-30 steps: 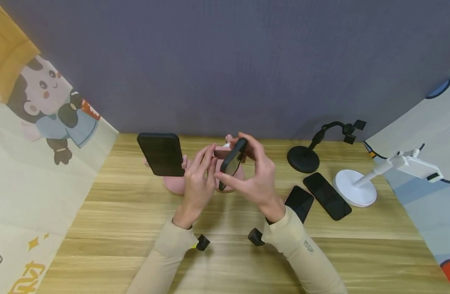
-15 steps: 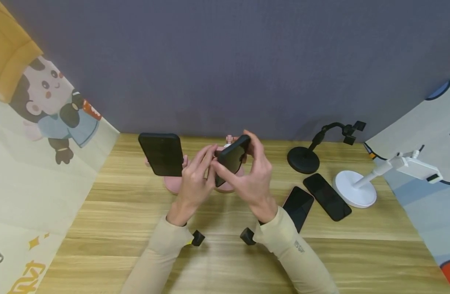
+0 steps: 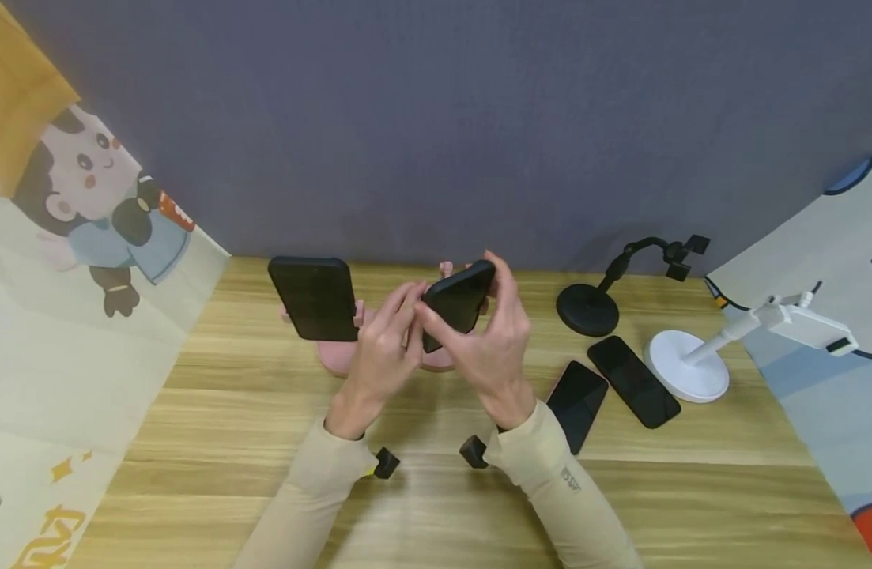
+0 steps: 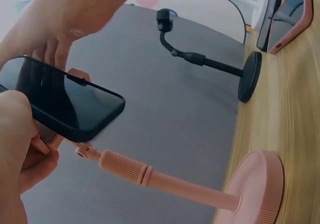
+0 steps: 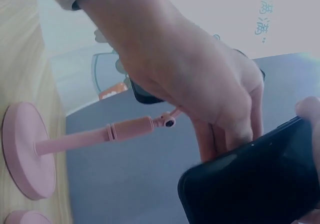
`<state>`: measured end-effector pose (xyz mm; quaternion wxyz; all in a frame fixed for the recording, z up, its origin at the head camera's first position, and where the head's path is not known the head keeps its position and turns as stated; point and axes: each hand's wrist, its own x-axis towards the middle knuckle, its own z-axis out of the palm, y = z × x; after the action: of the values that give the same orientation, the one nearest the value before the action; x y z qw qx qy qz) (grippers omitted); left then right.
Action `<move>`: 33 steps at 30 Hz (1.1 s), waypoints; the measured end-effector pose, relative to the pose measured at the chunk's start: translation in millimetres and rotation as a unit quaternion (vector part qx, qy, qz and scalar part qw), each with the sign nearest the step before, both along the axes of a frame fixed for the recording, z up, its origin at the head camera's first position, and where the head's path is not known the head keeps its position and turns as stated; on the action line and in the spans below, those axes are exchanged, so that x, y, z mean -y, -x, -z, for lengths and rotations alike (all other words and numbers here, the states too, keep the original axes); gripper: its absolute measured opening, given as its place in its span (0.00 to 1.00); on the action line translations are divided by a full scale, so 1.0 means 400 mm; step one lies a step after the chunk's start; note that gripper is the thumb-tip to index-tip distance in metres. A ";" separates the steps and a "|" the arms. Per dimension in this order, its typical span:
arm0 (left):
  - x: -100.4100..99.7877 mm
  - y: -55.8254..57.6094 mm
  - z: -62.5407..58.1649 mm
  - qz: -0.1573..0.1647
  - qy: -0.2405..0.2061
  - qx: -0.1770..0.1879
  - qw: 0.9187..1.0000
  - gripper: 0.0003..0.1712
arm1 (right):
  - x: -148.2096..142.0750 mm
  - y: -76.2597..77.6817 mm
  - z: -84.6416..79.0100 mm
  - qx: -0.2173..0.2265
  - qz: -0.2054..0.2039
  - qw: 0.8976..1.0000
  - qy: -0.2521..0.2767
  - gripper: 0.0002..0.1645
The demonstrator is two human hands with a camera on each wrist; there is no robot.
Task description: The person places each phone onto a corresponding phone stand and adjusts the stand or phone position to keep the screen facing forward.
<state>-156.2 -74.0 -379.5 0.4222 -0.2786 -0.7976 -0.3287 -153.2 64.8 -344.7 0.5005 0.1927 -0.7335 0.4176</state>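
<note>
My right hand [image 3: 496, 348] holds a black smartphone [image 3: 457, 304] by its edges, thumb on the near side and fingers at the far side. The phone tilts over a pink phone stand [image 4: 185, 189], overlapping its clamp in the head view. My left hand [image 3: 379, 348] grips the stand's pink clamp [image 4: 47, 136] at the phone's left end, its fingers curled below the phone in the left wrist view. The stand's round base [image 3: 438, 360] rests on the wooden table, partly hidden by the hands.
Left, another pink stand [image 3: 336, 357] carries a black phone [image 3: 313, 300]. Right are a black gooseneck stand [image 3: 587, 309], two phones lying flat, one pink-edged [image 3: 578, 407] and one black [image 3: 635, 381], and a white stand [image 3: 688, 367] with a white phone [image 3: 816, 328]. A grey wall [image 3: 436, 142] stands behind.
The held phone has turned from nearly edge-on to show more of its dark screen, its upper end moving right. My right forearm has shifted left, uncovering more of the pink-edged phone.
</note>
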 end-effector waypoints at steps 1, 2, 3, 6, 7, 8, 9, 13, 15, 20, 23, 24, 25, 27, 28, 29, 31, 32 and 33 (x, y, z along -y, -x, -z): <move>-0.002 -0.001 -0.002 -0.001 0.000 -0.002 1.000 0.19 | 0.001 0.001 0.001 -0.002 0.005 1.000 0.000 0.51; -0.003 -0.002 -0.003 -0.002 0.001 -0.003 1.000 0.18 | 0.001 0.002 0.001 -0.004 0.011 1.000 0.002 0.51; -0.004 -0.002 -0.005 -0.003 -0.001 -0.005 1.000 0.18 | 0.002 0.004 0.002 -0.006 0.017 1.000 0.002 0.52; -0.007 -0.004 -0.010 -0.003 -0.004 -0.012 1.000 0.17 | 0.003 0.005 0.002 -0.004 0.033 0.999 0.003 0.52; -0.006 -0.003 -0.011 0.002 -0.006 -0.012 1.000 0.17 | 0.003 0.005 0.002 -0.005 0.038 0.999 0.003 0.52; -0.006 -0.003 -0.012 0.005 -0.008 -0.010 1.000 0.16 | 0.004 0.006 0.002 -0.005 0.044 0.999 0.002 0.52; -0.005 -0.003 -0.013 0.009 -0.012 -0.008 1.000 0.16 | 0.004 0.007 0.002 -0.004 0.050 0.999 0.002 0.52; -0.002 -0.002 -0.016 0.035 -0.037 0.012 0.999 0.15 | 0.005 0.012 0.002 -0.007 0.063 0.998 0.006 0.51; -0.003 -0.003 -0.014 0.041 -0.051 0.020 0.998 0.15 | 0.005 0.014 0.002 -0.008 0.066 0.998 0.008 0.51; -0.006 -0.005 -0.011 0.043 -0.079 0.040 0.995 0.15 | 0.001 0.016 0.006 -0.008 0.070 0.997 0.011 0.52; -0.010 -0.005 -0.009 0.042 -0.089 0.044 0.994 0.15 | 0.002 0.017 0.008 -0.007 0.073 0.997 0.013 0.52; -0.011 -0.005 -0.010 0.042 -0.093 0.044 0.994 0.15 | 0.002 0.017 0.008 -0.006 0.074 0.997 0.013 0.52; -0.012 -0.005 -0.009 0.042 -0.095 0.042 0.994 0.15 | 0.003 0.017 0.008 -0.006 0.074 0.997 0.015 0.52; -0.014 -0.004 -0.009 0.044 -0.101 0.037 0.993 0.15 | 0.004 0.019 0.007 -0.007 0.076 0.997 0.016 0.51; -0.015 -0.003 -0.008 0.045 -0.105 0.035 0.993 0.15 | 0.005 0.020 0.006 -0.008 0.077 0.997 0.017 0.51; -0.015 -0.003 -0.008 0.045 -0.107 0.034 0.993 0.15 | 0.006 0.021 0.006 -0.009 0.077 0.997 0.018 0.51; -0.015 -0.003 -0.008 0.043 -0.113 0.035 0.992 0.15 | 0.007 0.023 0.003 -0.011 0.079 0.997 0.018 0.50; -0.015 -0.003 -0.008 0.041 -0.115 0.037 0.992 0.15 | 0.008 0.024 0.002 -0.012 0.079 0.997 0.018 0.50; -0.015 -0.003 -0.009 0.040 -0.116 0.039 0.992 0.15 | 0.008 0.025 0.001 -0.012 0.079 0.997 0.019 0.50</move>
<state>-155.0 -67.9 -376.0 0.4068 -0.2459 -0.7583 -0.4460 -163.3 61.6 -345.3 0.5444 0.1296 -0.7323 0.3879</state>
